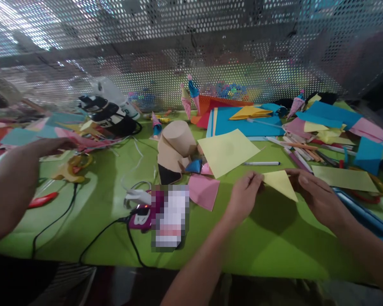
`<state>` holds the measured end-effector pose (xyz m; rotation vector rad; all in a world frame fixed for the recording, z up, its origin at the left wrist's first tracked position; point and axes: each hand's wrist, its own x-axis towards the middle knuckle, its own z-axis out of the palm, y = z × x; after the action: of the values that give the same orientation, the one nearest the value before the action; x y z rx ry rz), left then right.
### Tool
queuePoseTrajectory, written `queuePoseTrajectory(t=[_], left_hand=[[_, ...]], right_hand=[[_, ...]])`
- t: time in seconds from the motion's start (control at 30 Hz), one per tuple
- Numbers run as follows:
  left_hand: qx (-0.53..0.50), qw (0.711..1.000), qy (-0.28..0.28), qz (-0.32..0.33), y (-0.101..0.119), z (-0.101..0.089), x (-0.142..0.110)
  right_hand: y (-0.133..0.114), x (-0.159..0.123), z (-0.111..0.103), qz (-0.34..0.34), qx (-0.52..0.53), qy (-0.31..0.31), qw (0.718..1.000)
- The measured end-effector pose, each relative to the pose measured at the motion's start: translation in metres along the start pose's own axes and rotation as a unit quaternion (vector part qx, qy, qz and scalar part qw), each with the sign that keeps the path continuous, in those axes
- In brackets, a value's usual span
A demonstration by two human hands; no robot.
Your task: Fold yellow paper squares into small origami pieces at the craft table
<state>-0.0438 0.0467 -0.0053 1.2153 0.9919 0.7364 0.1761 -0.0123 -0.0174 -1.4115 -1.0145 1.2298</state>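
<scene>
Between my two hands a small piece of pale yellow paper (281,183) is raised above the green table; it looks folded, with a pointed lower corner. My left hand (245,194) pinches its left edge between thumb and fingers. At its right edge, my right hand (319,196) has its fingers around the paper's side, some of them hidden. Just beyond lie a capped white pen (262,163) and a larger yellow sheet (230,151). A pink paper square (204,191) rests to the left of my hands.
Another person's hand (55,146) reaches in from the left, near yellow scissors (75,168). A phone (170,219) and a purple power strip (140,221) with cords lie left of centre. Behind are a tape roll (178,138), blue sheets (261,125) and pencils (306,151).
</scene>
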Motion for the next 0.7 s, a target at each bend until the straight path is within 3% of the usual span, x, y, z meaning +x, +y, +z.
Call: queuePoseTrajectory(t=[0.1, 0.23, 0.4, 0.5, 0.6, 0.7], left_hand=[[-0.001, 1.000, 0.020, 0.023, -0.003, 0.001, 0.001], [0.038, 0.999, 0.001, 0.024, -0.004, 0.000, 0.001], [0.180, 0.980, 0.024, 0.084, 0.004, 0.001, -0.002], [0.224, 0.966, -0.011, 0.130, 0.006, 0.003, -0.002], [0.225, 0.967, -0.055, 0.104, 0.002, 0.005, -0.001], [0.188, 0.979, -0.042, 0.066, 0.000, 0.006, -0.001]], right_hand=[[-0.001, 0.001, 0.002, 0.017, 0.005, -0.029, 0.999], [0.000, 0.001, -0.002, 0.017, -0.051, -0.009, 0.999], [-0.004, -0.002, -0.006, -0.057, -0.198, 0.026, 0.978], [-0.008, -0.004, -0.002, -0.102, -0.261, 0.012, 0.960], [-0.009, -0.005, 0.001, -0.122, -0.282, -0.012, 0.952], [-0.006, -0.004, -0.002, -0.090, -0.239, 0.002, 0.967]])
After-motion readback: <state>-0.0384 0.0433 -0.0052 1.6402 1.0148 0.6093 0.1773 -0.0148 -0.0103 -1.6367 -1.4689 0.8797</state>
